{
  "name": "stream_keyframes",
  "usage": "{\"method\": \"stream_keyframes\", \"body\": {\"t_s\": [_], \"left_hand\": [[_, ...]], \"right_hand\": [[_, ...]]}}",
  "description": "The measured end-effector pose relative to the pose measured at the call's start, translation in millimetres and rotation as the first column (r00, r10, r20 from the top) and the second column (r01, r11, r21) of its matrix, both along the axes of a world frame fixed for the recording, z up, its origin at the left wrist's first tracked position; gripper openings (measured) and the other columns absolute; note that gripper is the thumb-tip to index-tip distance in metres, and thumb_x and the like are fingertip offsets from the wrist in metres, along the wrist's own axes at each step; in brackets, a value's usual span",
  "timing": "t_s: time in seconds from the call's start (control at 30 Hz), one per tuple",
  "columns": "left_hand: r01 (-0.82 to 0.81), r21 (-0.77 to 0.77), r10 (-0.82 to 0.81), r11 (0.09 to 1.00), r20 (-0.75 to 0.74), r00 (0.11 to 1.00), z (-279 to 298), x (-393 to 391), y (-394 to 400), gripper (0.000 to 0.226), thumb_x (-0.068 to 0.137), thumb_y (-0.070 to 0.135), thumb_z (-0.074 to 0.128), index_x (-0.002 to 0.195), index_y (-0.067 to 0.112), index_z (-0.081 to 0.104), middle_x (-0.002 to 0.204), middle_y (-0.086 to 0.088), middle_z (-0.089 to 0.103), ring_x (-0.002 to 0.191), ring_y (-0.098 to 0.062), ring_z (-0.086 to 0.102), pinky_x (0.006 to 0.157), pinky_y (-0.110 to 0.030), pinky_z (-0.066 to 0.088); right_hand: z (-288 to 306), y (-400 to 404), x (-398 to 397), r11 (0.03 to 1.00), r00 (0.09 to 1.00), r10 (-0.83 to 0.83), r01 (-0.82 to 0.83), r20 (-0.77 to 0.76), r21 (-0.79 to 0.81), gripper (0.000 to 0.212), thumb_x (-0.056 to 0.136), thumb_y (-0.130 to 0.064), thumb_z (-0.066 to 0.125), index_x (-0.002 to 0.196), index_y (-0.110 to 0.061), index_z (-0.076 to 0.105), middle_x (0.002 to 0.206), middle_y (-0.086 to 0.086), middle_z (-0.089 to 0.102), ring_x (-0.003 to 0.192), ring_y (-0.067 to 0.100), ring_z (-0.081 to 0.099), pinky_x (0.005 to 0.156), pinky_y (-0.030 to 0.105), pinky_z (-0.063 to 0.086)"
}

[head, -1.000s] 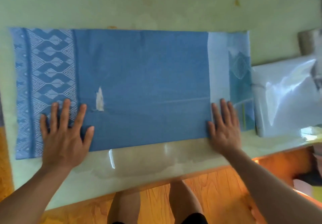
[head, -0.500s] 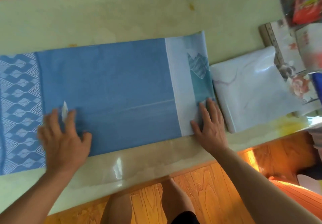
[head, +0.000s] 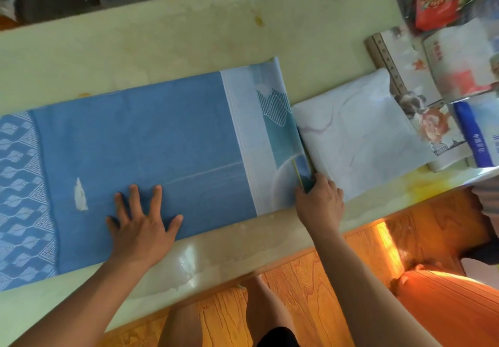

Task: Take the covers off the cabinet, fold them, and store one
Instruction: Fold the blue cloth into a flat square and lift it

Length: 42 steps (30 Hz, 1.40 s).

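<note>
While the left hand [head: 141, 225] has slid rightward, fingers spread flat on the blue cover [head: 140, 163] | right hand [head: 318, 200] now pinches its right end, no longer flat | cover lies lengthwise on bench [head: 189, 36] | next fold likely starting.

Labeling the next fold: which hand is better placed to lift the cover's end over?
Right, probably. The right hand already grips the right-end edge of the blue cover, fingers curled round it. The left hand lies flat mid-cover, suited to pinning it.

Blue cover [head: 151, 141] (white geometric border)
</note>
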<state>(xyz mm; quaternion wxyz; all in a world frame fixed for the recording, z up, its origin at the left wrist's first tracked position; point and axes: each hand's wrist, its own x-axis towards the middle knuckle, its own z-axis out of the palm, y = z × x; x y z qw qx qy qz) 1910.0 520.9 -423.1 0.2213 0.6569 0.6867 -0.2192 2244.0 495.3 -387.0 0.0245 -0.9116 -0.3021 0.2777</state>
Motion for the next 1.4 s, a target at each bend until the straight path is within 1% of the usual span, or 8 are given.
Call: {"method": "stream_keyframes", "body": {"t_s": [0.17,0.5,0.6,0.83,1.07,1.2,1.3,1.4], "left_hand": [[0.006,-0.038,-0.008,0.999,-0.028,1.0,2,2,0,0.087,0.093,0.073,0.03,0.162,0.031,0.0,0.166,-0.014,-0.015,0.151,-0.044,-0.013,0.119,-0.067,0.012],[0.016,-0.08,-0.021,0.997,-0.066,0.998,2,0,0,0.086,0.091,0.076,0.02,0.16,0.033,-0.008,0.165,-0.01,-0.022,0.151,-0.041,-0.019,0.121,-0.064,0.007],[0.015,-0.098,-0.023,0.995,-0.08,0.997,3,0,0,0.087,0.089,0.077,0.015,0.16,0.033,-0.011,0.165,-0.01,-0.024,0.151,-0.04,-0.02,0.121,-0.064,0.007],[0.011,-0.133,-0.022,0.991,-0.083,0.996,8,5,2,0.085,0.092,0.075,0.018,0.159,0.034,-0.013,0.165,-0.008,-0.027,0.151,-0.039,-0.022,0.122,-0.062,0.005],[0.008,-0.141,-0.021,0.99,-0.09,0.996,7,4,2,0.089,0.085,0.078,0.011,0.159,0.034,-0.012,0.165,-0.009,-0.026,0.151,-0.039,-0.022,0.122,-0.063,0.005],[0.014,-0.155,-0.029,0.988,-0.095,0.995,8,7,4,0.089,0.086,0.078,0.011,0.159,0.034,-0.014,0.164,-0.009,-0.027,0.151,-0.04,-0.022,0.122,-0.063,0.005],[0.019,-0.172,-0.038,0.985,-0.108,0.993,9,6,3,0.088,0.087,0.078,0.011,0.158,0.034,-0.016,0.164,-0.009,-0.028,0.151,-0.039,-0.023,0.122,-0.062,0.004],[0.021,-0.183,-0.043,0.983,-0.117,0.992,9,5,3,0.088,0.086,0.078,0.007,0.158,0.034,-0.018,0.163,-0.009,-0.03,0.151,-0.039,-0.024,0.122,-0.062,0.004]], "right_hand": [[12,1,23,0.983,0.988,0.025,0.003,-0.15,0.181,0.026,0.089,-0.021,0.065,0.115,-0.02,0.069,0.086,-0.007,0.065,0.087,0.02,0.058,0.074,0.031,0.042],[30,-4,28,0.973,0.859,0.199,-0.117,-0.472,0.198,0.033,0.088,-0.018,0.075,0.118,-0.027,0.066,0.102,-0.011,0.072,0.078,0.001,0.063,0.087,0.038,0.057],[32,-20,10,0.871,0.795,0.491,-0.464,-0.358,0.164,0.042,0.092,-0.018,0.068,0.132,-0.027,0.063,0.125,-0.01,0.064,0.095,0.009,0.064,0.096,0.031,0.048],[23,-35,7,0.771,0.766,0.628,-0.588,-0.137,0.245,0.043,0.093,-0.009,0.059,0.131,-0.026,0.064,0.149,-0.007,0.037,0.118,0.019,0.059,0.094,0.034,0.05],[19,-23,31,0.804,0.765,0.593,-0.548,-0.251,0.231,0.026,0.093,-0.016,0.065,0.116,-0.026,0.066,0.155,-0.008,0.031,0.108,0.017,0.062,0.097,0.037,0.048],[18,-2,51,0.884,0.796,0.468,-0.422,-0.385,0.201,0.016,0.088,-0.014,0.07,0.095,-0.026,0.061,0.12,0.0,0.059,0.09,0.017,0.068,0.085,0.04,0.056],[19,3,62,0.978,0.822,0.205,-0.146,-0.531,0.15,0.034,0.087,-0.016,0.075,0.11,-0.026,0.052,0.096,0.007,0.061,0.058,0.019,0.066,0.06,0.038,0.061],[17,-3,65,0.987,0.815,0.16,-0.129,-0.557,0.094,0.036,0.089,-0.023,0.075,0.119,-0.023,0.056,0.087,0.003,0.061,0.058,0.019,0.066,0.067,0.045,0.062]]}}
